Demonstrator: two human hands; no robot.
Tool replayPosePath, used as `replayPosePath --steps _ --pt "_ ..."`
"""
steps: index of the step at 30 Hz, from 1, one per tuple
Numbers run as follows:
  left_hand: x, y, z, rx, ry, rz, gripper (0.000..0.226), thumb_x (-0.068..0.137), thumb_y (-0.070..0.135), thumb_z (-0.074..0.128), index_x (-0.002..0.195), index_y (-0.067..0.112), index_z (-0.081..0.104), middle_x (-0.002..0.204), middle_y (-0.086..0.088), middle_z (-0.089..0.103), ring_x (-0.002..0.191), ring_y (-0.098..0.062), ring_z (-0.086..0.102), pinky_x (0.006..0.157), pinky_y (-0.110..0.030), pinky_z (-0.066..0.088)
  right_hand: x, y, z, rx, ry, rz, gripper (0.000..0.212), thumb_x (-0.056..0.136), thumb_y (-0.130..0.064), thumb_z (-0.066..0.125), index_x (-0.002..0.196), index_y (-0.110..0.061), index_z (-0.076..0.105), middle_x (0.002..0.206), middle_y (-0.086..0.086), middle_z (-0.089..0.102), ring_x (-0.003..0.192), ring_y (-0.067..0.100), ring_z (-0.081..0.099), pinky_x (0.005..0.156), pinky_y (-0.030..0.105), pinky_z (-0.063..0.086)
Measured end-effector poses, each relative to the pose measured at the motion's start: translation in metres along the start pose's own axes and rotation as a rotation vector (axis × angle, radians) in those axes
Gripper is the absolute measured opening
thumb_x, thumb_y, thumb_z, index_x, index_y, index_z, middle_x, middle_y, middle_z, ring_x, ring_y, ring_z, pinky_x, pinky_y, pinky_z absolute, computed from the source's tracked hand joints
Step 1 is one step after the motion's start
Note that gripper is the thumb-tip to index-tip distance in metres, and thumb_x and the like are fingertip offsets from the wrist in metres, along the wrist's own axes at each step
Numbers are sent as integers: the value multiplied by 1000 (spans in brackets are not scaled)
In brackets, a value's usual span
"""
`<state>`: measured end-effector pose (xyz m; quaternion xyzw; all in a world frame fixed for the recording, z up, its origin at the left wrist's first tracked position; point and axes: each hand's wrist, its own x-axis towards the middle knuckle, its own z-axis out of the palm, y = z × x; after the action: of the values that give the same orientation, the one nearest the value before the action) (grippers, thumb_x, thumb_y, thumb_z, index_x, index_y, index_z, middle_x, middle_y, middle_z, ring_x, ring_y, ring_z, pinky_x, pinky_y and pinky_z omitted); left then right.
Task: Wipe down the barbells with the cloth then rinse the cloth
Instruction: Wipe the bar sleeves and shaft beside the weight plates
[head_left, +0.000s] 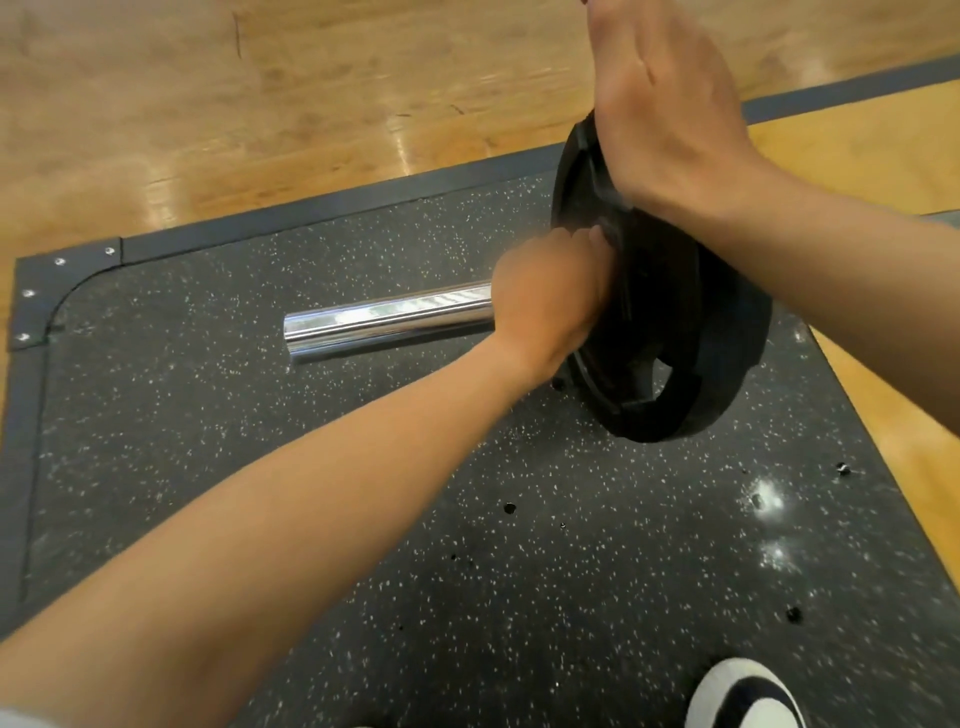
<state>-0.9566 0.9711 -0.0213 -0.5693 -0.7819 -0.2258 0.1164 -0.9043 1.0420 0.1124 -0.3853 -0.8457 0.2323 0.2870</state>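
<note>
Left hand (545, 306) curled in a fist against the hub of the black round rubber weight plate (670, 312), gripping something there, cloth or collar impossible to tell. Right hand (670, 104) flat and straight-fingered, pressed against the upper rim of that plate, steadying it upright on edge. Shiny chrome cylindrical barbell sleeve (387, 322) sticking out leftward from under the left fist, lying low over the dark speckled rubber floor mat (260, 467). No cloth plainly in view anywhere. Judged from this: wiping somewhere mid-course at best, perhaps around the plate and collar; rinsing of the cloth not yet begun, no water or sink in sight. White and navy shoe (743, 696) at the lower edge, glossy wooden gym floor (260, 104) beyond.
</note>
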Motion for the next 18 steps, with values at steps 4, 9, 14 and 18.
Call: replayPosePath --steps 4,9,14,18 --pt "6 -12 3 26 -53 -30 49 107 32 36 66 18 61 62 -7 65 53 -38 62 52 -32 21 9 -3 6 -23 -47 -22 25 107 -37 20 85 -37 31 75 -15 31 77 13 32 72 29 22" --pt "-10 -50 -9 176 -44 -175 48 106 27 34 60 19 48 55 -5 54 44 -29 50 49 -28 18 20 -7 12 -41 -66 -22 30 107 -37 22 77 -37 25 71 -11 30 80 16 32 66 30 18" --pt "5 -17 3 155 -122 -250 55 106 32 39 61 14 65 59 -9 63 50 -34 60 51 -31 23 26 -1 14 -56 -74 12 30 105 -39 24 75 -38 23 73 -10 32 85 20 36 71 30 23" --pt "20 3 1 84 -166 -188 53 106 31 45 65 10 71 62 -13 67 57 -38 65 55 -32 25 24 4 11 -63 -93 -46 26 106 -44 21 98 -35 44 88 -15 38 92 16 39 78 32 28"
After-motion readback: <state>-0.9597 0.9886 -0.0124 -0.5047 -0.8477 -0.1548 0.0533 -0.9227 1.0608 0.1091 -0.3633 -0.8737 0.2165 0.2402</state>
